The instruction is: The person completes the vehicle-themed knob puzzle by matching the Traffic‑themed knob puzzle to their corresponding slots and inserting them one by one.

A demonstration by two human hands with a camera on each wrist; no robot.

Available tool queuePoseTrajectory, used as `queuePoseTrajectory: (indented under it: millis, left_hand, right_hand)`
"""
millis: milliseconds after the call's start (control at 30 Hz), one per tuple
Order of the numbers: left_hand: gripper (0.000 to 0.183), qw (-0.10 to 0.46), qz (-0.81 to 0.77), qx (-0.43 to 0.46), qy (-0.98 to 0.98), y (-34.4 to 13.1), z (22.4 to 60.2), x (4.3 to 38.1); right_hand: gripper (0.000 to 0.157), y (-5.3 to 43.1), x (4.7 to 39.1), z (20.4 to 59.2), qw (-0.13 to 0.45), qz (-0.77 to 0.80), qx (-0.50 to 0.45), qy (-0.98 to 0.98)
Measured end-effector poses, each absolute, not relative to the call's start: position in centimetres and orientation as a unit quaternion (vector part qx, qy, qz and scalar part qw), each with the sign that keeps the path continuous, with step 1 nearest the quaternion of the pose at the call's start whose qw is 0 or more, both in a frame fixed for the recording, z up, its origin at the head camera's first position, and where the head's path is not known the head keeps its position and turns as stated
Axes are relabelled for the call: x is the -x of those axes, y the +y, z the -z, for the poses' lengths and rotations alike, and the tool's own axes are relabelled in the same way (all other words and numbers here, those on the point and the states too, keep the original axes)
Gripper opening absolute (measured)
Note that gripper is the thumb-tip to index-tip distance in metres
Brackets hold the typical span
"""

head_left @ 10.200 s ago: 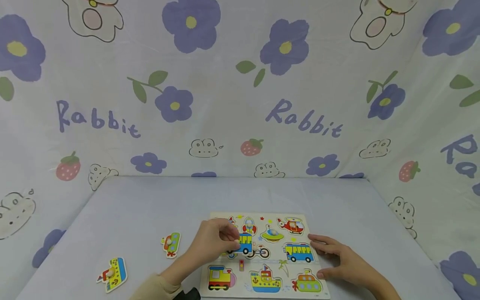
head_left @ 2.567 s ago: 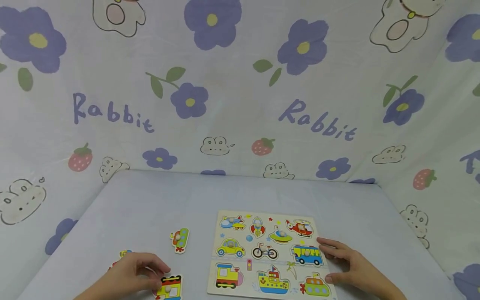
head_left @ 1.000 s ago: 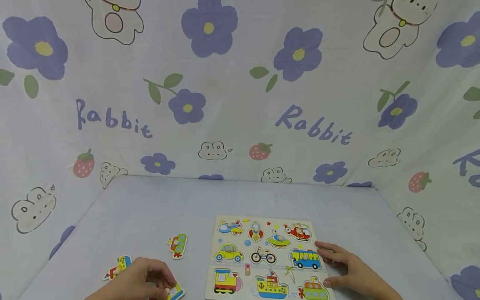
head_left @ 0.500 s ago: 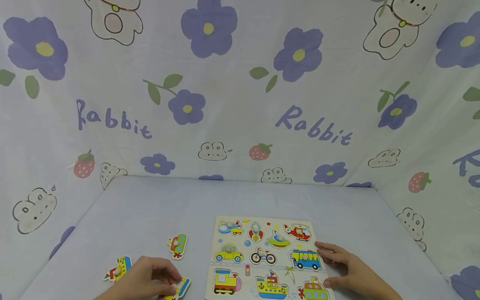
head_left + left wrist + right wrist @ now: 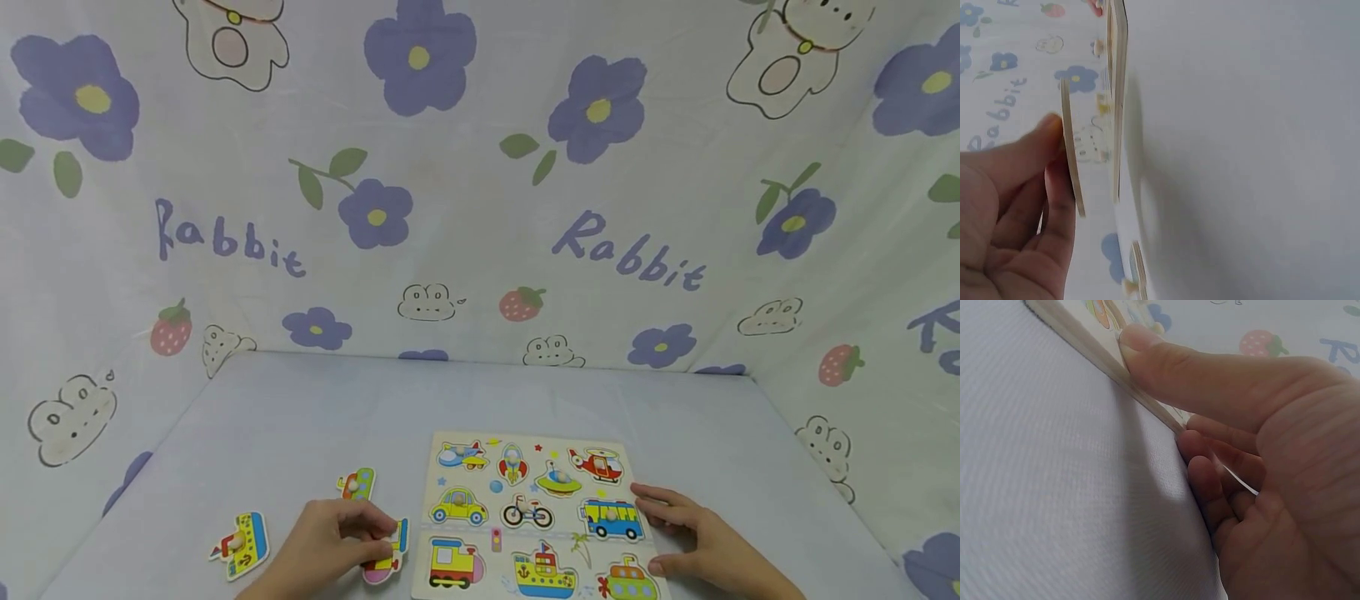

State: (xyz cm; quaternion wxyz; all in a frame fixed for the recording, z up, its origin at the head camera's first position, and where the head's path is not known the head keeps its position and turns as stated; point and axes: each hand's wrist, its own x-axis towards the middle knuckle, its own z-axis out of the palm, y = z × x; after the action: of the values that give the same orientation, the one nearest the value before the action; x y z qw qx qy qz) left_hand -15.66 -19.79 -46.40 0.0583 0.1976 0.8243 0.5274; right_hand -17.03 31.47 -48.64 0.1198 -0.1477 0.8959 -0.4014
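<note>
My left hand (image 5: 326, 537) pinches a train puzzle piece (image 5: 396, 552) just left of the wooden puzzle board (image 5: 450, 529). In the left wrist view the train piece shows edge-on at the fingertips, raised off the table and apart from the board. On the board's right edge rests my right hand (image 5: 701, 537); the right wrist view shows its thumb (image 5: 1141, 347) on the board's rim and the other fingers beside the edge. Partly behind the left hand lies a submarine piece (image 5: 360, 482). Farther left is a ship piece (image 5: 251, 546) with a wooden knob.
Knobbed pieces, among them a car (image 5: 458, 506), a bus (image 5: 612, 518) and a helicopter (image 5: 597, 465), sit in the board. Its bottom row shows train (image 5: 453, 565), ship (image 5: 543, 571) and submarine (image 5: 628, 581) pictures without knobs. A printed cloth wall (image 5: 480, 208) stands behind the table.
The bus piece, earlier in my left hand, now sits in the board. My left hand has since taken the train piece, moved it right toward the board and turned it. The right hand stays put.
</note>
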Motion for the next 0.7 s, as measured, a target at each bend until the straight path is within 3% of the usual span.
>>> queuePoseTrajectory:
  millis: [233, 700]
  left_hand:
    - [0.015, 0.029, -0.532, -0.165, 0.83, -17.1, 46.4, 15.7]
    - [0.017, 0.079, -0.508, -0.176, 0.839, -14.4, 47.1, 16.5]
  right_hand:
    - [0.069, 31.4, 17.1, 48.6, 0.12, 0.413, 0.142, 0.891]
    - [0.067, 31.4, 17.0, 48.4, 0.127, 0.417, 0.134, 0.89]
